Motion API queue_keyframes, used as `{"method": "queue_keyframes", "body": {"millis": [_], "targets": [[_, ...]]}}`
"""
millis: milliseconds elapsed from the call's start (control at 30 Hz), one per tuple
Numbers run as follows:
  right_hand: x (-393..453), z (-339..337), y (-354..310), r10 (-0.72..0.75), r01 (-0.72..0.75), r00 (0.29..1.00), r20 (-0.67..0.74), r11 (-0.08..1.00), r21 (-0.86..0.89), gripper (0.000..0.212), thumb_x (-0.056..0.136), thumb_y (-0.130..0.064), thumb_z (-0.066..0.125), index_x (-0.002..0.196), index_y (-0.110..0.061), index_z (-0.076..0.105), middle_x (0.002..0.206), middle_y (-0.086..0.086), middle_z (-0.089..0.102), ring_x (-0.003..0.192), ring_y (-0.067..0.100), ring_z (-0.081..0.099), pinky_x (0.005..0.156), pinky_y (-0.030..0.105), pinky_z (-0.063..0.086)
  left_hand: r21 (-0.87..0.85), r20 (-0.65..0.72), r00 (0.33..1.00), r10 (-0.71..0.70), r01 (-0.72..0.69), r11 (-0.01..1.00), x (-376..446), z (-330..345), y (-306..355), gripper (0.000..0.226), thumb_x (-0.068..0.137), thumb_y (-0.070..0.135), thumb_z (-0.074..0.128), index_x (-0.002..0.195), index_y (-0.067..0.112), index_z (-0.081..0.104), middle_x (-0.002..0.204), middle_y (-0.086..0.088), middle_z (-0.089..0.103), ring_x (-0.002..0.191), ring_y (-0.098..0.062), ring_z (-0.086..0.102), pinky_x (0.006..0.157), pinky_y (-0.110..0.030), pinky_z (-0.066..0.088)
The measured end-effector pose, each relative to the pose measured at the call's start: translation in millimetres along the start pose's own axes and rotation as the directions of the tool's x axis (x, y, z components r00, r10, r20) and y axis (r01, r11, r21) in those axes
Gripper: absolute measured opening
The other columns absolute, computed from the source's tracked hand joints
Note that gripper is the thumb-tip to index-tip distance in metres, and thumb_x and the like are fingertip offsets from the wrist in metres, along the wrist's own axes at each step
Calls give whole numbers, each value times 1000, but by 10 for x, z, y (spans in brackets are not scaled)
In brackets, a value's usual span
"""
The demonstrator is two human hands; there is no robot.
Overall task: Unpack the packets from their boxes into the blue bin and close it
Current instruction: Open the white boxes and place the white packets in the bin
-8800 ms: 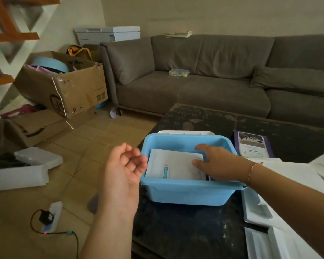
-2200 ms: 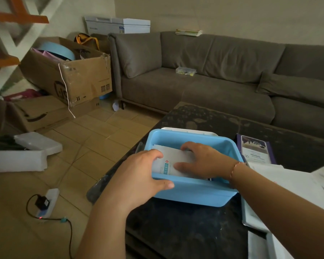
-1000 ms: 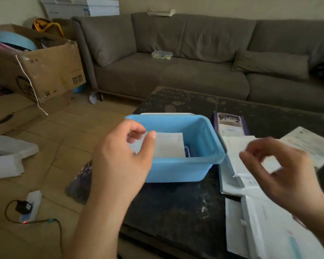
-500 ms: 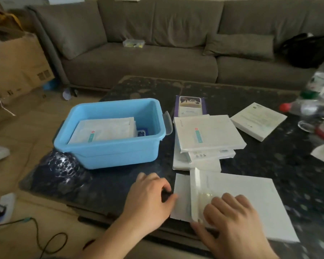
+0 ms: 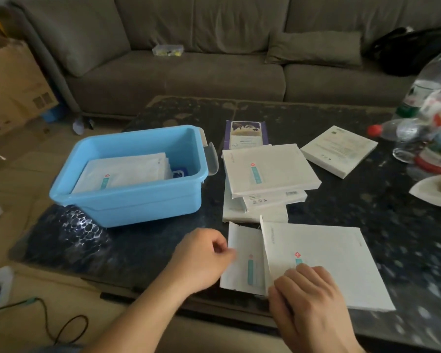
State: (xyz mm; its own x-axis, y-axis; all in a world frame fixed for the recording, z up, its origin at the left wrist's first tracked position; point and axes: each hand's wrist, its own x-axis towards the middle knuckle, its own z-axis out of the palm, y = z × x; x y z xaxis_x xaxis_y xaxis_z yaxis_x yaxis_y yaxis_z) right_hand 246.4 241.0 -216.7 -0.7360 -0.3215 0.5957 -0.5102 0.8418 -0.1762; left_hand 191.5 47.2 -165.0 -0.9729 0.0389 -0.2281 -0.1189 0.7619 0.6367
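Observation:
The blue bin point(image 5: 143, 200) stands open on the dark table point(image 5: 148, 245) at the left, with a stack of white packets point(image 5: 127, 171) inside. At the near edge lies a flat white box point(image 5: 326, 261). My right hand point(image 5: 308, 309) presses on its near left corner. A white packet point(image 5: 245, 261) sticks out of the box's left side, and my left hand point(image 5: 201, 261) pinches its left edge. Further back lie a pile of white boxes point(image 5: 265, 171), one more white box point(image 5: 339, 149) and a purple packet point(image 5: 246, 133).
A grey lid point(image 5: 211, 159) leans behind the bin's right end. Plastic bottles point(image 5: 428, 115) and a white plate point(image 5: 435, 192) crowd the table's right side. A grey sofa point(image 5: 189, 62) runs along the back. A cardboard box point(image 5: 13, 82) and a cable point(image 5: 61, 324) are on the floor at left.
Both hands left the bin and came to the near white box. Over the last half second my left hand has drawn a packet partly out of the box's left side.

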Motion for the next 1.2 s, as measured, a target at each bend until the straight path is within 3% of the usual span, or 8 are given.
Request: {"method": "queue_keyframes", "body": {"millis": [167,433,567,667,767,900,1000,1200], "targets": [[31,-16,-4,1,-1,1000,-8,1000,15,32,83,-21,55,52,-16,47,55,-1,43,52,23,42,50,34,36,-712,275,951,-137,298,636,-31,-406,-40,26,96,9,48,88,13,73,88,-5,77,83,-18,71,72,-33,49],[71,-44,-8,24,-27,998,65,998,52,29,80,-26,58,54,-18,50,54,-6,45,53,19,43,48,34,39,-884,149,972,-180,212,417,-125,-842,-270,32,91,13,46,106,12,74,105,-16,74,93,-28,66,83,-41,43],[165,-193,-68,132,-162,977,164,970,181,39,79,-58,60,57,-27,56,56,-13,51,58,10,51,58,30,43,-937,129,984,-119,160,309,-216,-1018,-271,45,72,21,54,114,14,70,105,-13,72,95,-27,65,79,-40,45],[551,-425,-257,439,-519,851,288,621,587,58,66,-85,54,88,-33,68,78,-5,69,76,13,64,69,26,49,-966,99,990,-105,120,228,-252,-1108,-292,42,72,22,57,112,19,69,101,-10,72,91,-25,67,75,-40,49],[1012,-434,-353,335,-637,739,585,66,768,86,51,-75,76,126,-40,54,102,5,74,91,25,72,72,38,57,-985,58,994,-89,72,158,-266,-1163,-290,46,74,24,60,119,21,67,105,-9,73,93,-24,70,69,-39,56],[1671,-376,-564,198,-641,737,646,-94,761,51,84,-15,69,124,-40,50,103,-1,75,95,28,73,76,43,61,-994,-38,998,-58,-32,102,-295,-1308,-262,37,81,25,59,116,22,69,111,-9,74,99,-21,73,67,-36,62],[2127,-194,-656,220,-639,746,628,-26,768,56,83,-7,69,128,-35,50,115,0,69,97,25,72,83,46,60,-951,-249,958,-145,-213,225,-267,-1528,-359,27,89,27,58,112,16,65,109,-8,75,104,-21,72,64,-34,61],[2746,331,-888,225,-728,684,694,148,670,59,88,0,66,134,-26,40,125,9,53,101,29,63,67,41,63,-478,-768,589,-252,-265,837,-146,-1811,-711,10,94,15,61,95,24,64,97,12,68,93,2,62,71,-13,41]]}}
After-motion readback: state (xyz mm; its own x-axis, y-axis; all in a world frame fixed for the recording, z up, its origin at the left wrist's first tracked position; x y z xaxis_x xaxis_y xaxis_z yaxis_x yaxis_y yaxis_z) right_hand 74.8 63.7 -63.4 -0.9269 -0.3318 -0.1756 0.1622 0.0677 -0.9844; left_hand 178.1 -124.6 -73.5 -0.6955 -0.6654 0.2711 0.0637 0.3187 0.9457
